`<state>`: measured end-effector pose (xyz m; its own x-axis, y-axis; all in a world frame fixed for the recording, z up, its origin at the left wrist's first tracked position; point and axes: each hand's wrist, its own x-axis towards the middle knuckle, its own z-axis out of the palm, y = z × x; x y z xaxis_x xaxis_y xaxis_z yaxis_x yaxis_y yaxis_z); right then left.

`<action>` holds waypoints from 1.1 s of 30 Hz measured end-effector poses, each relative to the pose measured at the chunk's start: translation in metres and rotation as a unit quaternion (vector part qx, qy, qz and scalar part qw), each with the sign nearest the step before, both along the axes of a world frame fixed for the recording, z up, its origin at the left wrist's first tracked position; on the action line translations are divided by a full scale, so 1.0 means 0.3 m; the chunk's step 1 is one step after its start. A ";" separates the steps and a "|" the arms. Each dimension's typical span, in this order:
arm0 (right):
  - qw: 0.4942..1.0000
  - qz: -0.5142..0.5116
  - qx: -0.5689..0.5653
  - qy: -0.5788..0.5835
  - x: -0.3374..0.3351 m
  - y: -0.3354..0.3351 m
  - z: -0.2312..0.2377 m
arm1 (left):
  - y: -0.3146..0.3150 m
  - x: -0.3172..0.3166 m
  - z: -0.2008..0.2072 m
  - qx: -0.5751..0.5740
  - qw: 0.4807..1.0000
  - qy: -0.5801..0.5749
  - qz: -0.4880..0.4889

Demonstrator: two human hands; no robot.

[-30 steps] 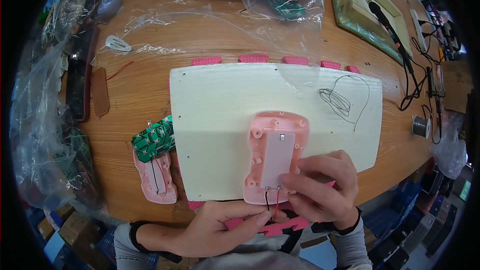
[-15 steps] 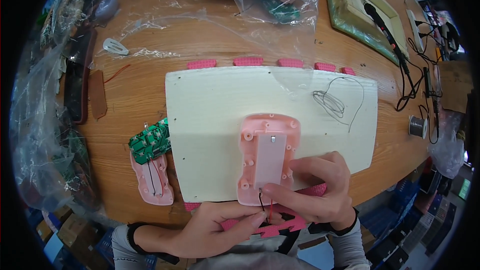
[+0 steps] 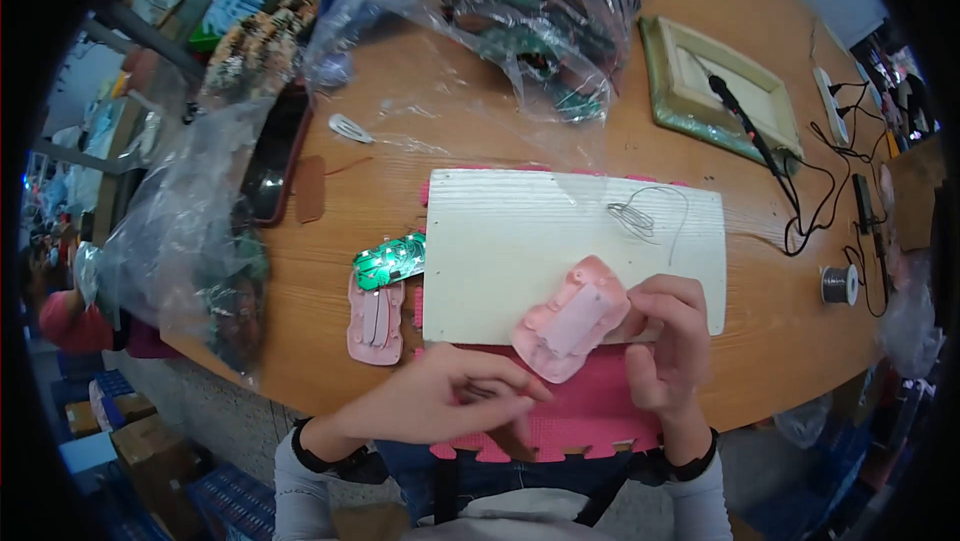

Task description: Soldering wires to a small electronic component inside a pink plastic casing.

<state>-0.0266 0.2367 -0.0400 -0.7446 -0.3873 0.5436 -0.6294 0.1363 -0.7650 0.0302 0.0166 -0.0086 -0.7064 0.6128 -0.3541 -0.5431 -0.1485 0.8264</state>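
Note:
A pink plastic shell (image 3: 572, 326), its ribbed inner side facing up, lies at a slant over the near edge of the white board (image 3: 500, 241). My right hand (image 3: 672, 346) is at its right edge, fingertips touching or very close to it, the thumb spread away. To the lower left of the shell, my left hand (image 3: 450, 396) has thumb and index tips drawn close together; blur hides whether anything thin is between them. No wires show at the shell. Left of the board are a green circuit board (image 3: 388, 261) and a second pink shell (image 3: 362, 331) with a dark wire.
Thin wire (image 3: 632, 221) lies coiled on the board, above a pink foam mat (image 3: 590, 406). Around it are a soldering iron (image 3: 735, 106) on a frame, a solder spool (image 3: 838, 284), a phone (image 3: 277, 156) and bagged circuit boards (image 3: 540, 11). A co-worker's pink sleeve (image 3: 62, 321) shows far left.
The shell has turned from upright to slanted and shifted right and nearer the board's edge. My right hand has drawn back from the shell's lower end. The whole view has swung left.

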 end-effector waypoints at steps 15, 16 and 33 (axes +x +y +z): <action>0.996 -0.017 -0.076 0.042 0.002 0.016 0.045 | -0.371 0.180 -0.013 -0.528 0.725 0.298 0.327; 0.996 -0.015 -0.079 0.050 0.000 0.016 0.043 | -0.358 0.207 -0.018 -0.634 0.610 0.367 0.301; 0.988 -0.058 -0.125 0.074 0.021 0.005 0.050 | -0.250 0.582 -0.243 -0.672 0.428 0.342 0.499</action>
